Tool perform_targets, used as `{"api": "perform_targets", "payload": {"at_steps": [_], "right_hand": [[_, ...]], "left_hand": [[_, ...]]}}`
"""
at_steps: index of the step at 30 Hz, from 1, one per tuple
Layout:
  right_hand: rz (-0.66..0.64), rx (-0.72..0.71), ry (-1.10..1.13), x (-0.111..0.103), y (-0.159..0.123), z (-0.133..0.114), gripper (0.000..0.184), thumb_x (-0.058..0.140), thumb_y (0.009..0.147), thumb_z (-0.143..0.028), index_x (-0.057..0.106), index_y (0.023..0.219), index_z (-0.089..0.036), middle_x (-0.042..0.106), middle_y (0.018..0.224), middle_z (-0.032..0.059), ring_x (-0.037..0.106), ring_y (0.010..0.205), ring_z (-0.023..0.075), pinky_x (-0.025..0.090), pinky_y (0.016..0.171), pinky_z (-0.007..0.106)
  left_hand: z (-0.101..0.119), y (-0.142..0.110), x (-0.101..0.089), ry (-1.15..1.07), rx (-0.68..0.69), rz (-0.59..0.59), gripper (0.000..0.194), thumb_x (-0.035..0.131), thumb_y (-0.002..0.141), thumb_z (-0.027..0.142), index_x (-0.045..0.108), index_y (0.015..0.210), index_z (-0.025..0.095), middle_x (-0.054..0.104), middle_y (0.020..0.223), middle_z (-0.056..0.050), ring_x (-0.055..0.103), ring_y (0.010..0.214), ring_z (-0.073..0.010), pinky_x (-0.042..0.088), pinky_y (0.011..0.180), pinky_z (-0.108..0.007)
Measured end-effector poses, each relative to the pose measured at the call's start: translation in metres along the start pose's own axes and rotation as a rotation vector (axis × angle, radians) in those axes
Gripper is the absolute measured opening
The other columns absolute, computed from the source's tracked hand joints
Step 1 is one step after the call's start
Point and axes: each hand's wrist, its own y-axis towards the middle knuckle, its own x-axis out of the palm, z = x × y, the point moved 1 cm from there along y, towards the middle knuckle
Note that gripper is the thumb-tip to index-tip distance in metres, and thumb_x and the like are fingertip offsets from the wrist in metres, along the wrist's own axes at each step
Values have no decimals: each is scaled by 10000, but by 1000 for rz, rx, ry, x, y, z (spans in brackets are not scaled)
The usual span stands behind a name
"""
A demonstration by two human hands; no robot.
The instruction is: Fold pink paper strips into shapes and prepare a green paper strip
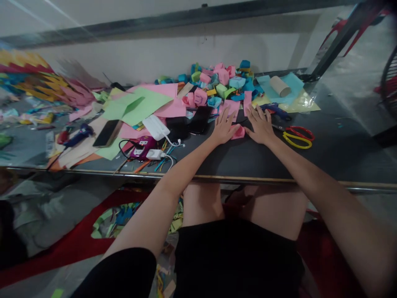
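Note:
My left hand (223, 126) lies flat on the dark table (248, 159), fingers stretched out, its thumb side pressing a small folded pink paper piece (238, 133). My right hand (260, 123) lies flat just right of it, fingers spread, touching the same pink piece from the other side. A pink paper sheet (232, 108) lies under the fingertips of both hands. Behind the hands sits a heap of folded pink, blue and green paper shapes (221, 80).
Red-and-yellow scissors (298, 137) and a blue glue gun (275, 110) lie right of my right hand. A cardboard roll (279, 86) rests on blue paper. Phones (198, 120), a white charger (156, 127), a power strip (143, 147) and green and pink sheets (139, 105) lie to the left.

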Motion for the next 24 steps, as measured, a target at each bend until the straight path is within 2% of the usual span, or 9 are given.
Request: {"api": "perform_targets", "payload": {"at_steps": [4,7,9,13,16,20,24], "right_hand": [[19,-28,-35,3,8,2,782,393,1004,-526,167,1686,-217,208,1751,87,139,1611,353,102,1277,632],[66,4,-52,3,13,3,792,369,1009,-551,137,1691,-221,211,1750,88,143,1612,347,115,1277,630],[99,45,-64,2,15,3,803,380,1004,-539,132,1691,-204,203,1751,99,145,1611,353,111,1275,635],[160,120,-82,1,15,3,833,418,979,-479,112,1690,-171,180,1752,126,152,1605,378,97,1265,660],[190,123,-91,1,13,4,835,422,968,-443,92,1693,-196,190,1751,116,169,1599,390,104,1251,688],[245,155,-99,4,11,13,823,408,969,-440,88,1695,-222,204,1747,108,182,1595,393,124,1238,708],[308,240,-69,4,10,27,815,425,958,-409,133,1686,-188,223,1738,136,177,1595,398,147,1243,682]], "left_hand": [[-11,8,12,-64,-61,39,602,456,1018,595,490,1532,284,309,1701,-132,242,1592,-323,274,1237,-615],[-18,16,15,-70,-178,98,533,386,1043,562,568,1459,283,364,1675,-111,292,1573,-311,274,1239,-616],[-21,23,13,-30,-267,168,548,350,1047,563,579,1447,266,385,1663,-120,297,1570,-319,266,1238,-627],[-27,41,4,39,-344,329,570,292,1049,582,645,1362,262,490,1595,-123,261,1580,-339,236,1232,-662],[-35,52,3,50,-404,328,531,336,1049,565,719,1201,230,589,1503,-145,337,1531,-369,175,1235,-681],[-44,55,10,42,-384,297,486,394,1054,540,702,1119,170,688,1337,-177,441,1424,-361,145,1222,-695],[-43,48,8,67,-231,274,364,452,1042,434,673,1225,209,619,1455,-144,458,1422,-342,239,1216,-650]]}}
